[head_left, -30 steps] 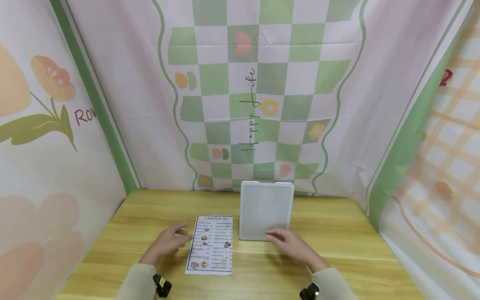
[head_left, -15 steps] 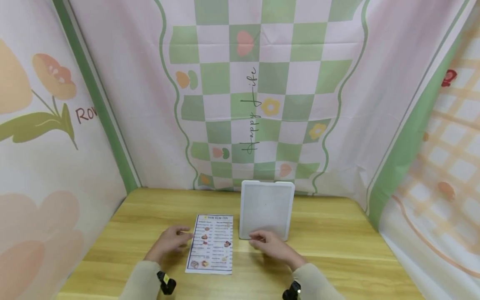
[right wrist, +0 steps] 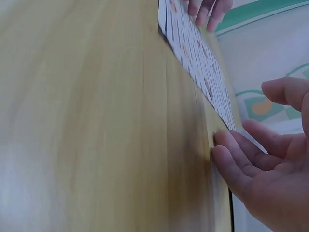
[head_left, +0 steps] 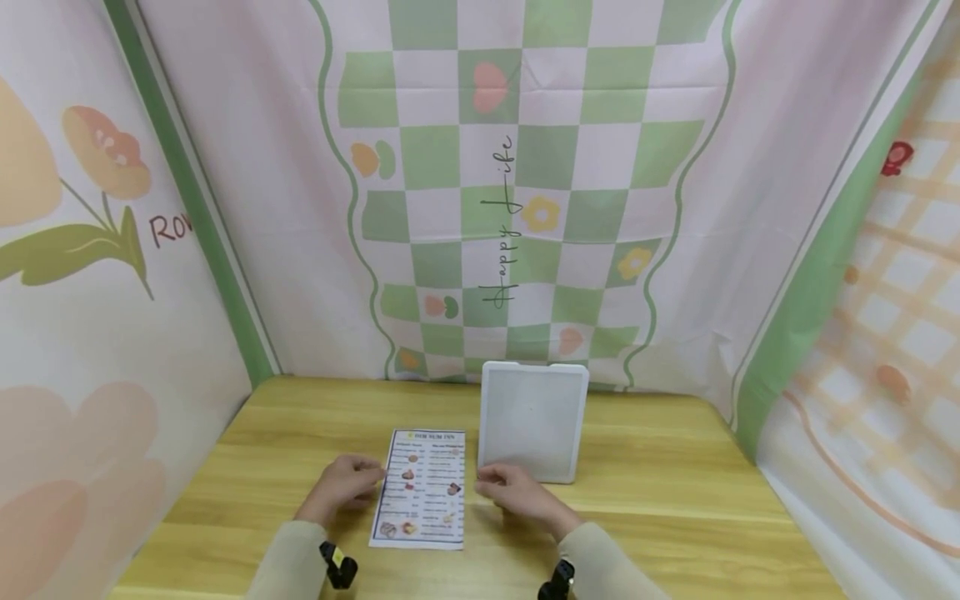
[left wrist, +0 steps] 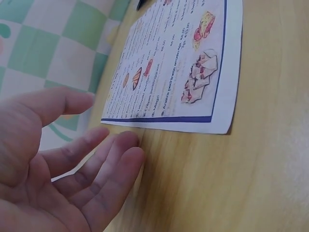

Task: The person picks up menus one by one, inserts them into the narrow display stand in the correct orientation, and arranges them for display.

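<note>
A printed menu sheet [head_left: 423, 492] headed "Dim Sum Inn" lies flat on the wooden table, with text and small food pictures. My left hand [head_left: 347, 485] is at the sheet's left edge, fingers loosely bent, nothing between thumb and fingers in the left wrist view. My right hand [head_left: 517, 493] is just off the sheet's right edge, its fingers loosely bent and holding nothing in the right wrist view. Behind the right hand stands a white-framed panel [head_left: 532, 421] with a pale grey face, upright and leaning slightly back; the hand overlaps its lower left corner in the head view.
The wooden table [head_left: 660, 500] has light yellow grain. A green-and-white checked curtain [head_left: 427, 158] hangs along its back edge, and patterned cloth closes off the left and right sides.
My right hand has moved left, from in front of the panel to near the menu's right edge. The left hand has shifted only slightly. The menu and panel stay put.
</note>
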Demonstrator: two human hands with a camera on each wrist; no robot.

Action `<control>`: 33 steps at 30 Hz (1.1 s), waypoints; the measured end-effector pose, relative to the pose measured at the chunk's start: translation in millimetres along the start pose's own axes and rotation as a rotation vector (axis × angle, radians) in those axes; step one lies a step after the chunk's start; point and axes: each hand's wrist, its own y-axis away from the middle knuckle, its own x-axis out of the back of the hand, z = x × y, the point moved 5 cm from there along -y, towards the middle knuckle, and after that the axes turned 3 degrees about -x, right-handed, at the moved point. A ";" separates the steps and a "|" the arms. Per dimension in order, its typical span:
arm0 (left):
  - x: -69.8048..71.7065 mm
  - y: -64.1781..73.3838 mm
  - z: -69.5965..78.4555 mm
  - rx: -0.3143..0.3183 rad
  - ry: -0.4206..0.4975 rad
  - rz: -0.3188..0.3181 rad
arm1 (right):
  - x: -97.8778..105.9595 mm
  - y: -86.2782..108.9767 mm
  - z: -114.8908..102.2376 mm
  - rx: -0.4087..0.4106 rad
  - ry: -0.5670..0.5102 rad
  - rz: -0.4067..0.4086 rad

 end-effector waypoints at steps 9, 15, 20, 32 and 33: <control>-1.0 0.2 -3.7 0.039 0.063 -0.003 | -13.5 -7.3 1.4 -0.088 -0.253 -0.002; -1.6 -1.1 -6.0 0.062 0.085 -0.003 | -19.4 -9.6 -2.3 -0.083 -0.306 0.025; -4.8 -1.2 -6.6 0.063 0.109 -0.016 | -23.4 -10.7 -4.6 -0.098 -0.334 0.030; -8.2 -3.6 -7.6 0.068 0.164 -0.041 | -25.2 -14.8 -3.5 -0.165 -0.337 0.077; -8.0 -3.8 -7.7 0.070 0.170 -0.042 | -25.1 -15.3 -3.1 -0.167 -0.337 0.082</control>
